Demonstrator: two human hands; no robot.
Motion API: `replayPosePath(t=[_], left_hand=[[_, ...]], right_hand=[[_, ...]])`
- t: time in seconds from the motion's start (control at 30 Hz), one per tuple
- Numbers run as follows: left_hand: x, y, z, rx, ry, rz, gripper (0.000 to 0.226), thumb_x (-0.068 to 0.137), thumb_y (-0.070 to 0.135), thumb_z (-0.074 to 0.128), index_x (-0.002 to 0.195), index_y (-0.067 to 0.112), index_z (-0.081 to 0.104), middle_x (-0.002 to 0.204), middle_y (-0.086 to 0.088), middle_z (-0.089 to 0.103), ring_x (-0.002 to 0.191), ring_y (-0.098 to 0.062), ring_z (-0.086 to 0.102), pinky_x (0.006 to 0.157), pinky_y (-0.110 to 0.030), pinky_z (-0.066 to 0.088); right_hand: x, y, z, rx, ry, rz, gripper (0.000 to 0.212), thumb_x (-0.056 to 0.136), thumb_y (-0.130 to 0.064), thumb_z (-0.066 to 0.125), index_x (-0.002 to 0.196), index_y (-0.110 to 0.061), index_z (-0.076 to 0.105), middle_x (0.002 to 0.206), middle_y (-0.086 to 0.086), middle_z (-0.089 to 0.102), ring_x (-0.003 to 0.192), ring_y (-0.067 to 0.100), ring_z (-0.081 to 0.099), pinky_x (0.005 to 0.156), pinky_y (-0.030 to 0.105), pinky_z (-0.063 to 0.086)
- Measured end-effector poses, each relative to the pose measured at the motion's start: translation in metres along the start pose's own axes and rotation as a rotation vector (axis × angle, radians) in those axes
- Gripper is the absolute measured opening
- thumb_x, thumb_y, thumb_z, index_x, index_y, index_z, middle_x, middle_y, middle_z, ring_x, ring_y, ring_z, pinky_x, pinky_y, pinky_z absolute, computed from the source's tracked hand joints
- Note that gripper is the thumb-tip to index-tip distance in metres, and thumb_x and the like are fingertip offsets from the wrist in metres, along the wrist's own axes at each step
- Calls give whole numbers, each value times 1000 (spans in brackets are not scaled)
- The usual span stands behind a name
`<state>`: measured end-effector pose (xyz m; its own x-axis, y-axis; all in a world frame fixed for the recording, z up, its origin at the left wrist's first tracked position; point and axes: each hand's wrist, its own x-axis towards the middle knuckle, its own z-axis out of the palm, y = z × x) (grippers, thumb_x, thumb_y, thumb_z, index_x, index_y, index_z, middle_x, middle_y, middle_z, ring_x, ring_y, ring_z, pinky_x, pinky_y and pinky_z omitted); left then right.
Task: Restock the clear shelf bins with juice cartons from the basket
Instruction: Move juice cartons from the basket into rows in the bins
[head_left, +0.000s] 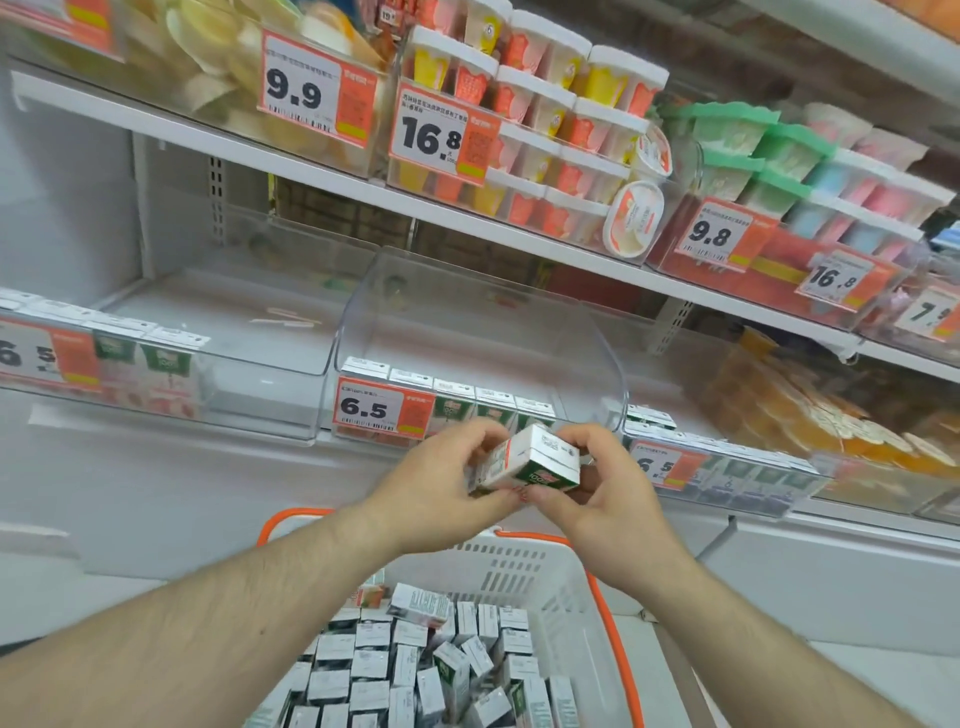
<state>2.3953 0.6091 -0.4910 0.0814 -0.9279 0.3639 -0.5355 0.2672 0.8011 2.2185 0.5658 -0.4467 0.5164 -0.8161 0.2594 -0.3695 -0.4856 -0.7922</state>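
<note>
Both hands meet in front of the shelf, holding a small boxy white-and-green paper juice carton (530, 460) tilted between them. The left hand (441, 483) curls round its left end, the right hand (597, 483) pinches its right end. Just behind stands a clear curved plastic shelf bin (467, 322) with a front row of cartons. Below, a white slotted plastic basket with orange rim (524, 566) holds many more.

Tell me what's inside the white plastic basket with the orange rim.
The white plastic basket with the orange rim holds many small green-and-white juice cartons, mostly upright, some tilted. Its bottom and any lower layers are hidden beneath them.
</note>
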Motion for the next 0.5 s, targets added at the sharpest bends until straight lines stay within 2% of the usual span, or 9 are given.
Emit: replayPosePath(t=[0.07,0.17,0.27,0.33,0.4,0.43,0.5], left_hand=[[2,3,5,92,44,44,39,80,35,77,114,24,61,105,10,61,97,-6,53,84,-28,45],[4,6,8,153,98,53,36,83,32,75,115,23,62,106,9,59,99,-9,52,85,-30,44],[6,6,11,195,152,80,32,82,31,75,111,22,63,100,13,54,96,-10,51,83,-32,44],[7,9,10,214,171,92,35,82,35,74,113,24,63,100,15,53,98,-10,52,85,-31,43],[12,11,7,355,222,128,44,84,44,67,124,26,59,114,11,57,113,-14,51,95,-33,37],[14,12,5,477,223,125,52,87,47,62,133,27,51,128,8,53,126,-17,43,106,-36,29],[17,7,1,703,135,13,72,92,50,54,152,27,22,157,4,23,148,-21,10,118,-44,3]], right_hand=[[0,1,-2,-4,17,3,39,79,-5,75,96,-35,58,93,-13,66,86,24,67,72,33,57],[0,0,-1,-61,120,-10,36,69,-40,69,102,-46,56,109,-18,59,98,16,62,82,32,52],[1,-1,5,-142,157,-84,30,76,-38,69,103,-45,58,106,-20,59,102,-1,57,89,22,45],[7,-2,4,-148,195,-87,25,79,-31,69,101,-42,64,101,-18,62,94,-1,59,87,18,46],[20,-4,-7,-213,284,-96,28,84,-23,69,112,-24,70,103,-9,64,87,0,58,84,9,41],[29,-6,-14,-281,333,-106,30,86,-19,68,116,-17,70,106,-6,62,89,1,55,83,7,37],[52,-8,-28,-429,378,-91,34,91,-20,63,124,-14,65,113,-3,57,100,3,50,85,9,30]])
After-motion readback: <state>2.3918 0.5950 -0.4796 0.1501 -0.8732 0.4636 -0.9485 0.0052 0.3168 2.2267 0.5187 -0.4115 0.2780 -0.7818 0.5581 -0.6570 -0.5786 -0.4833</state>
